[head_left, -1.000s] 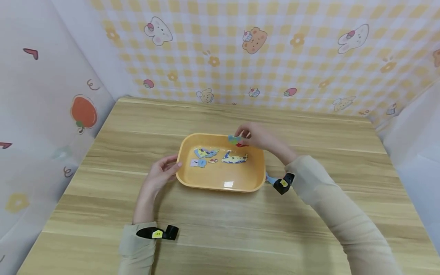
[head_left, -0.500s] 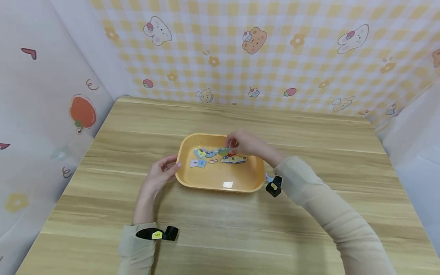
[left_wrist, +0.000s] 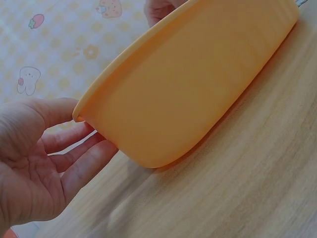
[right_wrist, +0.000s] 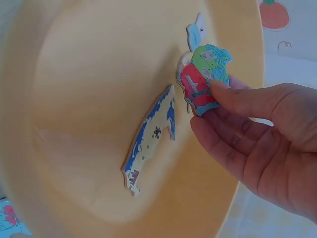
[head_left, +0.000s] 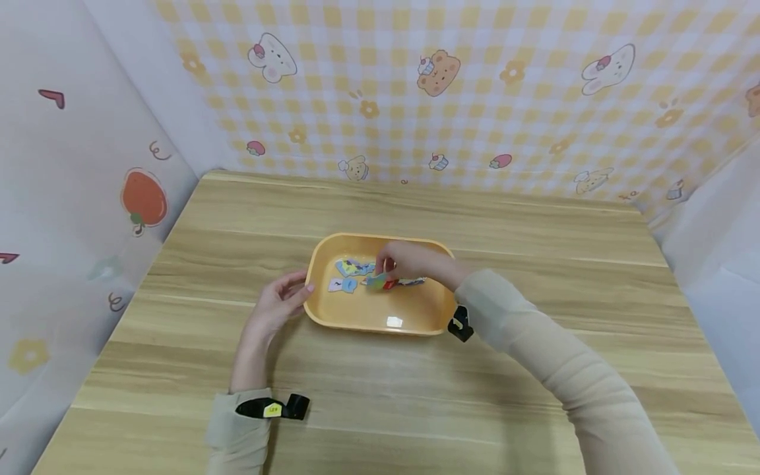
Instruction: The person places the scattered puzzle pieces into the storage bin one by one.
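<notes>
A yellow plastic basin (head_left: 350,313) stands on the table. My left hand (head_left: 279,302) grips its left end, thumb at the rim and fingers against the outer wall in the left wrist view. Over the basin floor, my right hand (head_left: 410,259) pinches a red, green and blue puzzle piece (right_wrist: 203,77) between thumb and fingers. A long cream-and-blue piece (right_wrist: 151,136) lies below it. Near the basin's left side are a yellow-and-blue piece (head_left: 354,266) and a lavender-and-blue piece (head_left: 342,285). The right hand partly covers the pieces in the head view.
Outside the basin's right end, part of another printed piece (right_wrist: 12,218) shows on the wood-grain table (head_left: 380,409). A checkered cloth wall (head_left: 475,99) rises behind the table, and a white printed wall (head_left: 77,198) stands on the left.
My right hand has carried the red, green and blue piece from the basin's back rim left and down towards the other pieces. The left hand keeps its place on the basin.
</notes>
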The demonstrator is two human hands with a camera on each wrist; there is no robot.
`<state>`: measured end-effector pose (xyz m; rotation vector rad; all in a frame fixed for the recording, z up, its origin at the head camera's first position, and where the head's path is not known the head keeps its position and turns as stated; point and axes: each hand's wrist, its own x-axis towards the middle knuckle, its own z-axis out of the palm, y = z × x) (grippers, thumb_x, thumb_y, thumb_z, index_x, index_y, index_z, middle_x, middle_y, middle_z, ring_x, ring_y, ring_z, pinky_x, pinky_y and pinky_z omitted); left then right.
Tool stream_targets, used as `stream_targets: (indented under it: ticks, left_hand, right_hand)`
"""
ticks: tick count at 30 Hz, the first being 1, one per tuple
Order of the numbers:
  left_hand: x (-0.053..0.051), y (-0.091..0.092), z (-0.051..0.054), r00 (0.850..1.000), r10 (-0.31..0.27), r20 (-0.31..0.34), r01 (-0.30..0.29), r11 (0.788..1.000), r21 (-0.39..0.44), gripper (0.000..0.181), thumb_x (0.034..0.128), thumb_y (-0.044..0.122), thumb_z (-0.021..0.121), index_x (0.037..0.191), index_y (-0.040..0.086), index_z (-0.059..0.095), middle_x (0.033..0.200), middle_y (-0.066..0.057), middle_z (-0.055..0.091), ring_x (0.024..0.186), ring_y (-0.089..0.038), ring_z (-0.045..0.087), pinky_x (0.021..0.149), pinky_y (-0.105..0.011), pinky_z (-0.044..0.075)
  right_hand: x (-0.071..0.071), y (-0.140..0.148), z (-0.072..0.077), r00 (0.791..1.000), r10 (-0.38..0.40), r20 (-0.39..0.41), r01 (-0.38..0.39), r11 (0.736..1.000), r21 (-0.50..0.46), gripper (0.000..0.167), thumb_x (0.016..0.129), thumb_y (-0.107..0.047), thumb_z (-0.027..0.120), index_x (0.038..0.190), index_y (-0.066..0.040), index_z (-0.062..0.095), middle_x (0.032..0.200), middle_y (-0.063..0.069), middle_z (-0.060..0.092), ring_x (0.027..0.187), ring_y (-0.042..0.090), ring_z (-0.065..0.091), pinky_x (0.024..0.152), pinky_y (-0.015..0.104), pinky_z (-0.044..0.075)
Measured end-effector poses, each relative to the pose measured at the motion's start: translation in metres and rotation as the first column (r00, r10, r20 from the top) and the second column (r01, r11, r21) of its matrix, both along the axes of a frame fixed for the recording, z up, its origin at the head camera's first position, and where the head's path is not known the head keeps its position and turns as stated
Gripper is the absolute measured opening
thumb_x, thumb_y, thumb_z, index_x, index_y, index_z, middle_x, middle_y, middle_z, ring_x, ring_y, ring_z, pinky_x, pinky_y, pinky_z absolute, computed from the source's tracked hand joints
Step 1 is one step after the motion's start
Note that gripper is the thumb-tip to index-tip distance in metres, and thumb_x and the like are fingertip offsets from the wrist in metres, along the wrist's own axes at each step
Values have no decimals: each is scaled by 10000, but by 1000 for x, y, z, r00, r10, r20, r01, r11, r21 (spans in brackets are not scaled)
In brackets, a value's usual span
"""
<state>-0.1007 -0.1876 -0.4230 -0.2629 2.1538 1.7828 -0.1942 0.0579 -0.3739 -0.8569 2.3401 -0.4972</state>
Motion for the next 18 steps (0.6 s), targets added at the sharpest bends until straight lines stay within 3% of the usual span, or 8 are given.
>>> stream_targets:
  ticks: [6,11,18]
  left_hand:
    - [0,1,-1,1000,4,10,-4,1000,-6,505,913,169,543,1360,12,369,1388,-208,403,1136,-262,528,818,-213,526]
    - [0,2,-2,1000,-4,7,4,1000,-21,513,912,189,549,1362,17,371,1383,-207,411,1125,-248,535,818,-217,526]
    - [-1,1,0,1000,3,0,-3,1000,-14,509,915,176,542,1357,-6,369,1374,-226,414,1096,-219,545,806,-205,527]
  right_hand:
    - [3,-6,-6,999,31,30,-33,997,77,138,834,-23,623,959,-55,672,939,92,632,821,150,531,688,193,454]
    - [4,-7,-15,997,43,70,-48,996,70,163,844,-7,600,990,-35,665,979,117,645,818,148,534,681,181,466]
    - [4,-7,-23,998,35,59,-39,998,59,189,853,0,581,1017,-42,667,1004,125,645,823,156,533,688,185,469]
